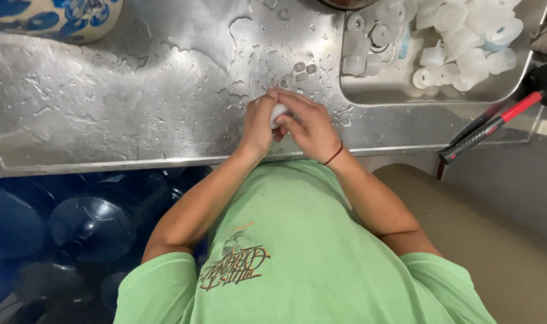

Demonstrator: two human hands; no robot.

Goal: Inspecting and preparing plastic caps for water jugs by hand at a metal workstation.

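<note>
I stand at a wet steel counter (135,90), and under its near edge, at the left, lie big blue water jugs (75,222). At the far right a steel tray (405,96) holds many white plastic caps (465,36). A black and red tool (495,123) leans at the right. My left hand (258,123) and my right hand (309,126) are pressed together in the middle, both closed around one small white cap (278,113), just above the counter.
</note>
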